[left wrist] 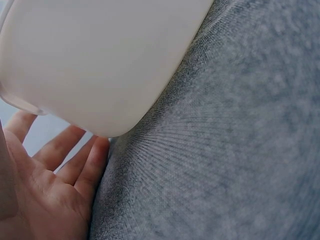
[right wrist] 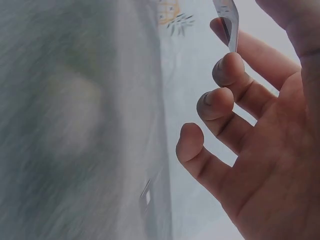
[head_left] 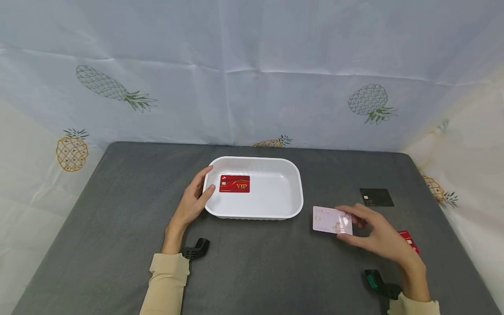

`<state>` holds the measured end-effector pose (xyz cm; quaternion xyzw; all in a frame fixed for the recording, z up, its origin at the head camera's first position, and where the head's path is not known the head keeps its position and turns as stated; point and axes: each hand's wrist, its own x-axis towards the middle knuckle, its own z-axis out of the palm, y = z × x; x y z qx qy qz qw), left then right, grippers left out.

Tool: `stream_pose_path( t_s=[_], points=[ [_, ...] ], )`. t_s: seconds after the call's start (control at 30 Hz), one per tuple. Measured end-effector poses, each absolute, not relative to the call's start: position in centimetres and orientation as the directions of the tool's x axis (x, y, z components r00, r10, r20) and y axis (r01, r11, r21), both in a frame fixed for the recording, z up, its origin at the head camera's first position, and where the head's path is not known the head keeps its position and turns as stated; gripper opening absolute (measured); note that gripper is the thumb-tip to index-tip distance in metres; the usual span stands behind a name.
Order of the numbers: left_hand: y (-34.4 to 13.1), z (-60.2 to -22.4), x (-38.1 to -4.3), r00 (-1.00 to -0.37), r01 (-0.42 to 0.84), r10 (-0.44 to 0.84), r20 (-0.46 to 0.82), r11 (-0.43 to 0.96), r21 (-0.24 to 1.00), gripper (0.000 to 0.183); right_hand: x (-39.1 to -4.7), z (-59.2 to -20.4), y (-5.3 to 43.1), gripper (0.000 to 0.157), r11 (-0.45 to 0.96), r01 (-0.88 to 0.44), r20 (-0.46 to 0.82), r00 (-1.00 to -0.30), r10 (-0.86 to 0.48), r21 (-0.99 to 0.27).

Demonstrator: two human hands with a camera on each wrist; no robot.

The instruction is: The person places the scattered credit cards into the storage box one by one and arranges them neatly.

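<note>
A white plastic tray [head_left: 261, 214] stands on the table, with a red VIP card [head_left: 234, 183] lying inside toward its left. My left hand [head_left: 194, 199] holds the tray's left end, thumb over the rim; in the left wrist view its other fingers [left wrist: 92, 162] reach along the outer wall. To the right of the tray, my right hand [head_left: 376, 232] pinches a pale pink VIP card [head_left: 330, 220] by its right edge between thumb and fingers. The right wrist view catches the card [right wrist: 229, 25] nearly edge-on, while the lower fingers [right wrist: 191, 142] bend loosely without touching it.
On the grey table [head_left: 275, 271], a black VIP card [head_left: 376, 197] lies beyond my right hand. Another red card [head_left: 409, 241] shows partly from behind that hand's wrist. A pineapple-print cloth [head_left: 252, 105] hangs behind the table and along both sides.
</note>
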<state>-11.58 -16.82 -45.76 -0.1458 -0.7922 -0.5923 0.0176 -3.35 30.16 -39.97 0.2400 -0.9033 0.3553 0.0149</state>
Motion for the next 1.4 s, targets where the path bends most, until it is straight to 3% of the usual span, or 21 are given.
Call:
stream_pose_path(
  t_s=[1.4],
  points=[
    [-17.0, -46.1, -11.6, -0.952, 0.261, 0.218, 0.214, 0.212, 0.942, 0.059, -10.1, -37.1, 21.8, 0.059, 0.547, -0.474, 0.244, -0.864, -0.441, -0.69]
  ],
)
